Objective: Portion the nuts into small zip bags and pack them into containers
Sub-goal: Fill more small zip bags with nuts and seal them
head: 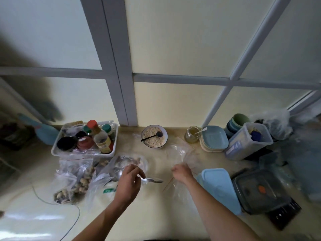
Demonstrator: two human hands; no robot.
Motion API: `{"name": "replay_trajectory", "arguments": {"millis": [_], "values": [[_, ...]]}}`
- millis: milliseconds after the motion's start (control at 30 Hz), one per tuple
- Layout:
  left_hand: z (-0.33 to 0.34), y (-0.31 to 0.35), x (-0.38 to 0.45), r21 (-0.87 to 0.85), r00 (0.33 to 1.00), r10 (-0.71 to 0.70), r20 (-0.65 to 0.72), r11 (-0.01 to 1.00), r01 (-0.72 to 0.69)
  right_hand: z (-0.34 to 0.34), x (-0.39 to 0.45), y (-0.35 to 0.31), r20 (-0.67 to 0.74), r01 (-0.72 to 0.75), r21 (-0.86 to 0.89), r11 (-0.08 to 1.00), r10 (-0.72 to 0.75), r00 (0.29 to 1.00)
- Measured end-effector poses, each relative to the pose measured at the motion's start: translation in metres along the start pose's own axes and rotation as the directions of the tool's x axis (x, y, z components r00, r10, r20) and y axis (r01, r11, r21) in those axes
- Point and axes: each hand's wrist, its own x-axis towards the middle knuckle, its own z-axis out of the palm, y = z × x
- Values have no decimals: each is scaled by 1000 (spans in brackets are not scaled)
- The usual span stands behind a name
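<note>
From the head camera we look down on a pale counter (pixel 156 206) set against a frosted window. Our left hand (pixel 129 180) has its fingers curled round the handle of a metal spoon (pixel 152 180), which lies nearly level with its bowl end pointing right. Just behind that hand sits a clear bag of nuts (pixel 128 162), its mouth gaping toward us. Our right hand (pixel 181 172) pinches the edge of a small zip bag (pixel 180 185) with a red seal line; the bag is see-through and hangs down toward the counter, and we cannot tell if anything is in it. To the left lie 2 or so more clear bags of peanuts (pixel 78 183), slumped just in front of a white basket (pixel 57 150) crowded with bottles and jars. At the back, in the middle, stands a white bowl of pale crumbs (pixel 154 136) with a black spoon (pixel 151 136) resting in it. On the right, beside our right forearm, lies a light blue container lid (pixel 220 186), and next to that a dark container (pixel 260 192) with an orange tab on its lid. Behind them stand a clear tub (pixel 248 143), a stack of blue dishes (pixel 214 140) and a small glass jar (pixel 192 133).
</note>
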Motion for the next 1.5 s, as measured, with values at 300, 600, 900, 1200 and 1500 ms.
{"name": "replay_trajectory", "arguments": {"millis": [300,600,900,1200,1500], "values": [[-32,-26,-32,-5,998,-47,30,999,47,-6,-73,-25,-435,112,104,988,-56,899],[-32,-7,-12,-212,988,-6,154,976,39,-27,-133,-100,-456,405,396,824,-206,866],[-38,-10,-3,-214,990,-56,129,973,83,16,-151,-129,-240,272,719,640,-138,961],[-47,-28,-15,-134,978,-113,174,982,137,42,-165,-144,-259,191,698,690,-5,966],[-56,-29,-23,-163,960,-222,172,954,250,57,-173,-153,-248,180,690,702,-5,969]]}}
